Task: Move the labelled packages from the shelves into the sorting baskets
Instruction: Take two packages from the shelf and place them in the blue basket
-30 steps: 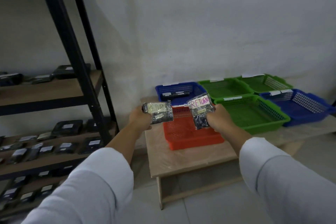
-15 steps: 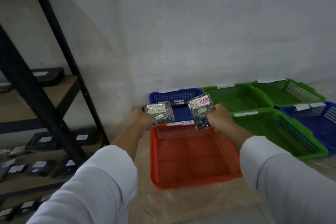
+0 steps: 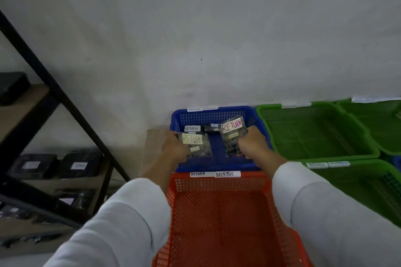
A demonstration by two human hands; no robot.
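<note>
Packages both up: left hand grips the yellow-label package, right hand pinches the pink-label package, long axes running near to far, both hanging over the blue basket, beyond the red basket. Drop looks straight down.

Both arms wear long, pale grey-white sleeves.

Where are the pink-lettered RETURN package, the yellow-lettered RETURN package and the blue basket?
pink-lettered RETURN package (image 3: 231, 125), head view, on its label.
yellow-lettered RETURN package (image 3: 192, 138), head view, on its label.
blue basket (image 3: 213, 114), head view, on its far wall.
</note>
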